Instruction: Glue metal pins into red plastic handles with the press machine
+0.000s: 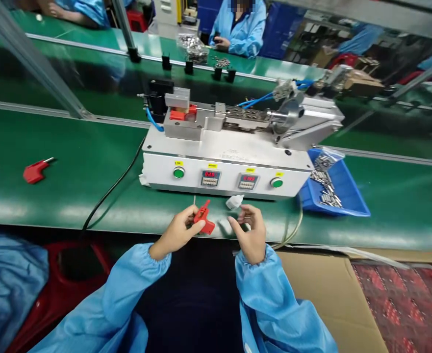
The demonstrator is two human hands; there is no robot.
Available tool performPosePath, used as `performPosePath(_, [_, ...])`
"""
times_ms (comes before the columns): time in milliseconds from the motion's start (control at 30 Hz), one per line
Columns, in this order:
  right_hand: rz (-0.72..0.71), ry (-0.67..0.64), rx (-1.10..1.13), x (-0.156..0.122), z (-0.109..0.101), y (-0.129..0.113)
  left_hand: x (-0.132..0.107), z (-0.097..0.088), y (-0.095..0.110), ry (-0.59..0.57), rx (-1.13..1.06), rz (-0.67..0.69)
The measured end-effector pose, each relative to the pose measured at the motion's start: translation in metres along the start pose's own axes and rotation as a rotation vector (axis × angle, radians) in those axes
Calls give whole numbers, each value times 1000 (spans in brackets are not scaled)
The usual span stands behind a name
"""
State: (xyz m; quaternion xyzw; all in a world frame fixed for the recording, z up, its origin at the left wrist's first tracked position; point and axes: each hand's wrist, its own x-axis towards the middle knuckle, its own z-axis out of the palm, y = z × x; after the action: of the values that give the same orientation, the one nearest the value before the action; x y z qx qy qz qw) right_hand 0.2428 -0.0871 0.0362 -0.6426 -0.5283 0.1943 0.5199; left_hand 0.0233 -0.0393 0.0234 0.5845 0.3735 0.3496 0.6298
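Between the thumb and fingers of my left hand [181,228] is a red pistol-shaped plastic part [205,219], held over the bench's front edge. My right hand [251,230] is just right of it, thumb and fingers apart, with nothing visible between them. A small white dropper bottle [234,201] lies just beyond my right fingertips. Behind both hands stands a metal bench machine [226,169] with two green buttons and two red digital displays. Another red part [179,115] sits in the machine's left fixture.
A similar red part with a metal pin [35,171] lies on the green bench [64,147] at left. At right, a blue bin [351,198] holds metal pins. A black cable [118,184] crosses the bench. An open carton [318,294] with packed red parts stands lower right. Co-workers sit across.
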Motion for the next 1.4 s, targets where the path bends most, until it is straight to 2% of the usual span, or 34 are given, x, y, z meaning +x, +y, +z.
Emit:
performPosePath(133, [-67,-23,-92,11,17,17,13,0,-1,-22,-78,-20])
performPosePath(233, [-94,-8,-132,15,19,21,15,0,-1,-11,-51,21])
performPosePath(300, [-129,-42,-156,17,19,20,13,0,-1,-7,-22,37])
performPosePath(500, [-334,-167,-229,17,32,11,-5,-5,-4,119,12,137])
performPosePath(600, [-368,-281,-259,20,45,10,-21,-13,-7,198,-16,150])
performPosePath(733, [-276,-375,-164,25,54,10,-35,-22,-6,247,4,113])
performPosePath(900, [73,-446,326,25,35,5,-29,-21,1,233,38,42])
performPosePath(967, [195,-412,507,24,24,6,-18,-16,3,198,52,20])
performPosePath(1033, [269,-317,622,25,17,8,-4,-11,4,146,59,-1])
performPosePath(1200, [282,23,661,29,9,17,22,-2,5,83,53,-21])
performPosePath(1267, [270,70,628,28,9,19,24,-1,4,91,69,-6])
performPosePath(1400, [259,68,519,23,13,21,20,-2,4,125,103,23])
